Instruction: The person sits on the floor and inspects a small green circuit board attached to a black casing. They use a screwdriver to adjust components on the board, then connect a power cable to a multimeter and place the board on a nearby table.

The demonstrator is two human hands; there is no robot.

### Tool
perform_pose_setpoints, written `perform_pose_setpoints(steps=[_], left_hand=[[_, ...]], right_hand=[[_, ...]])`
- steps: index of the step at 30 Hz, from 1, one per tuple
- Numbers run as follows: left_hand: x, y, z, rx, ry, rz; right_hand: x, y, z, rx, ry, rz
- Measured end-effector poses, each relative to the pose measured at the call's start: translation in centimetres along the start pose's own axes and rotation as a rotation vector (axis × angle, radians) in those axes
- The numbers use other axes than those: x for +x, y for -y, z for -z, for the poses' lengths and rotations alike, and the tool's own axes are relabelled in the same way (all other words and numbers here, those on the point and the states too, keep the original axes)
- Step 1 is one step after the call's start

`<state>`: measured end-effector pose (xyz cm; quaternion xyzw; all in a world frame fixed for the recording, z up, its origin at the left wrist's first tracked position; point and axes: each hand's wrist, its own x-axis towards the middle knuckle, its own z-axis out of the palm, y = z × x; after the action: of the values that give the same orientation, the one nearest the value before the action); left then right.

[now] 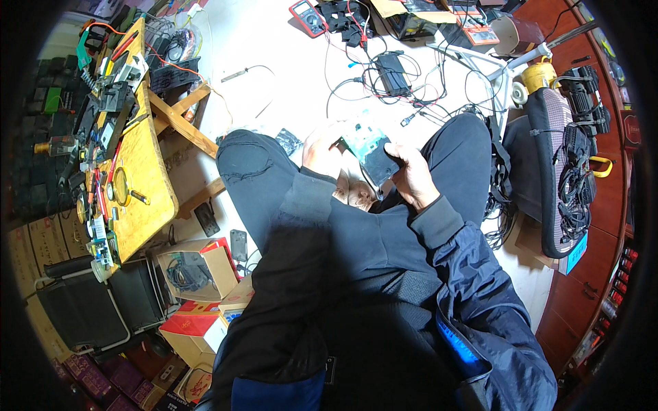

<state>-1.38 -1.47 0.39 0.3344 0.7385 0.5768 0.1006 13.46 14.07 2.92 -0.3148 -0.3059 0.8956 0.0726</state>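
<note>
Board [364, 139]: we see it, green and glare-washed, above our lap between the two hands, clear of the floor [274, 42].
Black block [378, 165]: we find it at the board's lower right end; whether the two are joined we cannot tell.
Long axis: as we look down, board and block together run slantwise, from upper left, away from our body, to lower right, toward it.
Right hand [416, 179]: we have its thumb laid on the block's right edge, the other fingers mostly hidden beneath; we judge it clamped on the block.
Left hand [322, 155]: we have it at the board's left edge, fingers bent and bleached by light; whether they pinch the edge or only rest there, we cannot tell.
Nearer hand: for the block, our right, already touching it; for the board's far left corner, our left.
From the fingers: the block lies just left of our right thumb; the green face lies just right of our left fingers, so the pair spans the gap between the hands.
Around: we have a clear bag [288, 141] near our left knee, an adapter [393, 73] beyond the hands, and the table [152, 198] well apart at our left.
</note>
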Motion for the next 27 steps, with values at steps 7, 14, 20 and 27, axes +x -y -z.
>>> perform_pose_setpoints(steps=[7,14,20,27], left_hand=[[0.0,-0.7,0.2,0.169,-0.001,-0.090],[-0.5,0.6,-0.3,0.163,-0.041,-0.076],[0.1,0.2,-0.6,-0.026,-0.046,0.016],[0.2,-0.8,0.2,0.172,0.012,-0.210]], right_hand=[[0.0,0.2,0.1,0.017,0.013,-0.015],[0.4,-0.2,0.3,0.048,0.027,0.013],[0.4,-0.3,0.3,0.056,-0.016,0.006],[0.3,0.0,0.2,-0.005,0.035,0.017]])
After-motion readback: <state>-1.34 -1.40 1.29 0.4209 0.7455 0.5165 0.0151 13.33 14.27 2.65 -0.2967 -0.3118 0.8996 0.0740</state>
